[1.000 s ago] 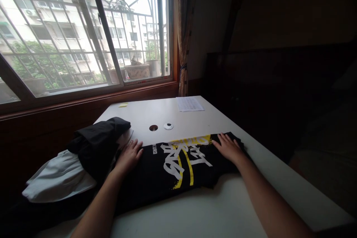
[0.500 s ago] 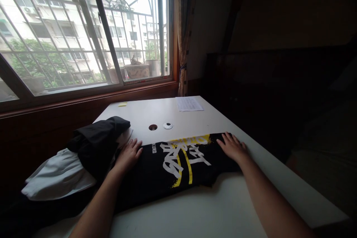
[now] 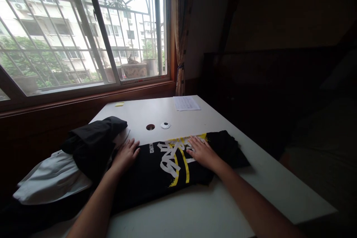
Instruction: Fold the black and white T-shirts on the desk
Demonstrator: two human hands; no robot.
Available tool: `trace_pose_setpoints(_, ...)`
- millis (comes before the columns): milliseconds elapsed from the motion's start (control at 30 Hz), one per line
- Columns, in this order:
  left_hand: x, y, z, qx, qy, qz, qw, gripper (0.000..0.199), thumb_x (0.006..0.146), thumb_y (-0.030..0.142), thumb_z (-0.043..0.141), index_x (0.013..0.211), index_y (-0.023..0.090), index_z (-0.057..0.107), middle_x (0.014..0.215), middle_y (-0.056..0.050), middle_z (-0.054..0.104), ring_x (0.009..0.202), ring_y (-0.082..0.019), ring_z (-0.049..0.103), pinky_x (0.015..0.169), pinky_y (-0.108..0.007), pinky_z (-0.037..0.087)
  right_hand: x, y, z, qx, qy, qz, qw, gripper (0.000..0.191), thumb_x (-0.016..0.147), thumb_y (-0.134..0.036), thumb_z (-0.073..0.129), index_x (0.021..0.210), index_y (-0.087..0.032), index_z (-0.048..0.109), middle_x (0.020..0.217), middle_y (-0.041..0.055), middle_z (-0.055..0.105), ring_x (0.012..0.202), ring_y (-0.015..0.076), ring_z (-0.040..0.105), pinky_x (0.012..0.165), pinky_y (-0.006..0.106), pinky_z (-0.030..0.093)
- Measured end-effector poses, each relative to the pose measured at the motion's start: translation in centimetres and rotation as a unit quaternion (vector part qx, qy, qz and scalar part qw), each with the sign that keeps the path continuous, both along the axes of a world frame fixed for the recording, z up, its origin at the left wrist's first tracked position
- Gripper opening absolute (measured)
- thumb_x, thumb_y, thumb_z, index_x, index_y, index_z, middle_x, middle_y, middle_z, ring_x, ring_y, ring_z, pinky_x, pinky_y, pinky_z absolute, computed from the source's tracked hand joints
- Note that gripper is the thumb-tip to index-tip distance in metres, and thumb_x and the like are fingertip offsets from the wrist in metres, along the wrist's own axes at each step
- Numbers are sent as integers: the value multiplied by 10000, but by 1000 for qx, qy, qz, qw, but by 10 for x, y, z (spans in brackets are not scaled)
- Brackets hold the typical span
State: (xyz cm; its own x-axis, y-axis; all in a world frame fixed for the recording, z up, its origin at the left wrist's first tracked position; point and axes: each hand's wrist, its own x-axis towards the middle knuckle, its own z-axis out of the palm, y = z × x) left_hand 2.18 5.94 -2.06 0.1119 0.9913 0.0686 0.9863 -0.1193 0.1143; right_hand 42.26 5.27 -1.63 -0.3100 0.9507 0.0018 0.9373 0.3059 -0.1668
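A black T-shirt with white lettering and yellow print lies folded into a long strip across the white table. My left hand rests flat on its left end, fingers stretched out and holding nothing. Over the printed part, my right hand lies open with its fingers spread, covering some of the lettering. Beyond that hand, the shirt's right end shows plain black and slightly rumpled. A heap of clothes, with a black garment over a white garment, sits beside my left hand.
The white table has a round cable hole with its loose cover beside it. Printed paper and a yellow sticky note lie at the far edge. Behind stand a barred window and a tied curtain.
My right hand has moved left from the shirt's right end onto the printed lettering. My left hand stays at the left end. The whole view has shifted slightly.
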Motion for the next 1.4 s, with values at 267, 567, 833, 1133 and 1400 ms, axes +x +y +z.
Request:
trace_pose_setpoints(267,-2,1,-1,-2,-5,1,1000,538,1034,457,353,1511,248,485,1639,-105,371,1524,-302,303,1234,-466,232,78,22,-11,-10,-12,-196,980,770,1006,-635,227,1621,-175,277,1700,75,184,1566,274,155,1257,527,118)
trace_pose_setpoints(567,-1,0,-2,3,-13,4,1000,527,1037,447,361,1508,248,491,1638,-109,372,1521,-304,311,1236,-475,225,109,33,-24,15,-30,-294,955,783,998,-609,150,1600,-143,334,1696,70,207,1559,321,146,1235,611,108)
trace_pose_setpoints(833,-4,2,-9,21,-34,2,999,513,1029,457,395,1488,262,514,1625,-98,398,1520,-308,310,1233,-477,239,107,32,-25,18,-32,-301,953,767,999,-600,157,1601,-161,338,1693,79,225,1555,329,153,1237,598,103)
trace_pose_setpoints(1133,-2,1,-5,7,-20,3,1000,518,1039,457,367,1500,265,502,1637,-99,376,1522,-310,306,1231,-485,236,60,19,-9,109,-15,-177,978,667,1032,-508,252,1567,-138,397,1652,96,328,1549,276,210,1257,518,127)
trace_pose_setpoints(1400,1,-1,2,-6,-7,9,1000,515,1040,430,366,1512,263,486,1647,-95,359,1531,-302,289,1239,-481,212,23,11,-5,7,20,-7,1000,680,1031,-580,256,1590,-208,365,1675,63,267,1555,236,208,1265,467,149)
